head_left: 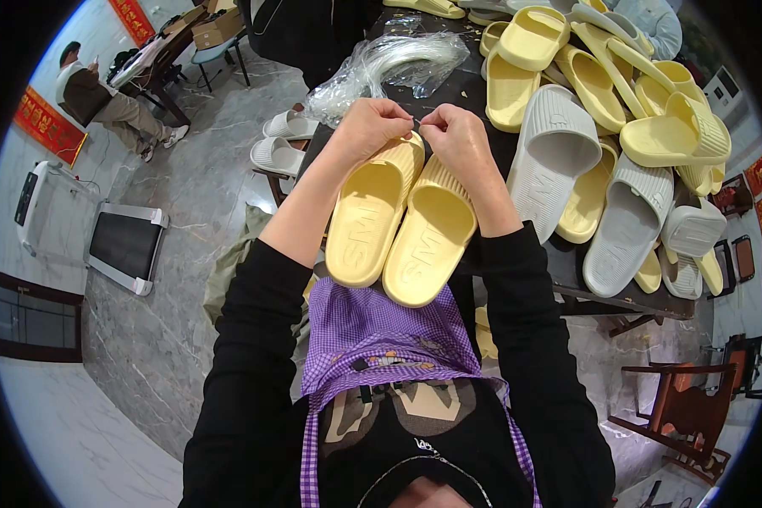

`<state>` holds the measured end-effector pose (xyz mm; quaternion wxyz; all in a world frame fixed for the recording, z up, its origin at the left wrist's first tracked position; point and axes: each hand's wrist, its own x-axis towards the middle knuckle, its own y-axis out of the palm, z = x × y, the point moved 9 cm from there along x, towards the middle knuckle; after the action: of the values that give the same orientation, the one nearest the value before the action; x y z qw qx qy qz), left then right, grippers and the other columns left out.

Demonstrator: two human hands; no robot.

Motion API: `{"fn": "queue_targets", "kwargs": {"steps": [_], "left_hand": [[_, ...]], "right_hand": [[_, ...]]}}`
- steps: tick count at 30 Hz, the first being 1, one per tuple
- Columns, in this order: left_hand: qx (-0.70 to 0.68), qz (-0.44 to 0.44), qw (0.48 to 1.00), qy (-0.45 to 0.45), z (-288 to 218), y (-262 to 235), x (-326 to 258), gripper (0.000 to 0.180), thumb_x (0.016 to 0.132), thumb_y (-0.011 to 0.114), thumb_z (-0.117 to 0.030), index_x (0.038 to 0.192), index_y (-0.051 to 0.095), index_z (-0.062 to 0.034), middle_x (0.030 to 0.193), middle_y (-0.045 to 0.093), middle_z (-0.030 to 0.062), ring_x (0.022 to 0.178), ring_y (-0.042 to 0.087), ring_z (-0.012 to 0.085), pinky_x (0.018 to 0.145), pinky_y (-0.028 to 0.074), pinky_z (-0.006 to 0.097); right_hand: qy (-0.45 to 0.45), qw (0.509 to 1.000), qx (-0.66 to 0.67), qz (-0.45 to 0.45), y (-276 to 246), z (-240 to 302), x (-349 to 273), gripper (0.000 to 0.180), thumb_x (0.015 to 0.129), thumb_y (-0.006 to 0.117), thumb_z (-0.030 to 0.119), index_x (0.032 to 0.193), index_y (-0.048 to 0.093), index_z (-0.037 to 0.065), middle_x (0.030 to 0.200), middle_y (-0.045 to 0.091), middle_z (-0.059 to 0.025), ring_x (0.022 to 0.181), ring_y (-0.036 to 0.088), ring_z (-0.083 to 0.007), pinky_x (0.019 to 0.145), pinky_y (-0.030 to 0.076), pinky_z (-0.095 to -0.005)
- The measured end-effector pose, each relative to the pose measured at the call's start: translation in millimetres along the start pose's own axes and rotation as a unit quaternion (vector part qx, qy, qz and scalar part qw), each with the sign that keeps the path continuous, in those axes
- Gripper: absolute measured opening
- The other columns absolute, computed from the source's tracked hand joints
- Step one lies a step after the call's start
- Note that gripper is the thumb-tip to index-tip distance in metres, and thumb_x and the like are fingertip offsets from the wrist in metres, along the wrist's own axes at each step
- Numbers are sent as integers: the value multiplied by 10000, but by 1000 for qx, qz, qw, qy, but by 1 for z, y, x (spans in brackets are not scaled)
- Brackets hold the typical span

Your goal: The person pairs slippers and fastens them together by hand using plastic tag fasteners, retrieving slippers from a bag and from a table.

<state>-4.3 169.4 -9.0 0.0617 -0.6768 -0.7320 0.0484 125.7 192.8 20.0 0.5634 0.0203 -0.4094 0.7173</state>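
Observation:
A pair of pale yellow slide slippers, the left slipper [366, 222] and the right slipper [429, 243], hangs side by side at the table's near edge, heels toward me. My left hand [371, 129] is pinched closed above the left slipper's strap. Close beside it, my right hand [463, 140] also pinches, fingertips almost meeting the left ones. Whatever thin thing lies between the fingertips is too small to make out. Just beyond my hands is a bundle of clear plastic strands [411, 61] in a crinkled clear bag [339, 95].
Yellow and grey slippers pile up on the dark table [499, 157] at right, including a large grey slipper [553, 157]. White slippers [277, 156] rest on a low stand at left. A treadmill [127, 241], a seated person [110, 102] and a wooden chair [686, 411] are farther off.

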Motion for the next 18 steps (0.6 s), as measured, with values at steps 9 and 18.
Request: {"fn": "queue_targets", "kwargs": {"steps": [9,18], "left_hand": [[224,-80,969,68,-19,-1,-3,129,716,633,-114,761,639,7,610,613,48,561,567,86,520,450,236],[343,-126,914,178,-41,5,-9,148,677,616,-140,749,644,-14,621,616,119,558,605,190,556,475,304]], "right_hand": [[-5,1000,-27,-8,1,1,-3,163,728,610,134,788,615,-18,712,624,-156,660,615,-269,614,471,-324],[7,999,-43,-8,0,4,-3,173,727,608,153,771,617,-14,715,619,-168,668,613,-293,615,471,-338]]}}
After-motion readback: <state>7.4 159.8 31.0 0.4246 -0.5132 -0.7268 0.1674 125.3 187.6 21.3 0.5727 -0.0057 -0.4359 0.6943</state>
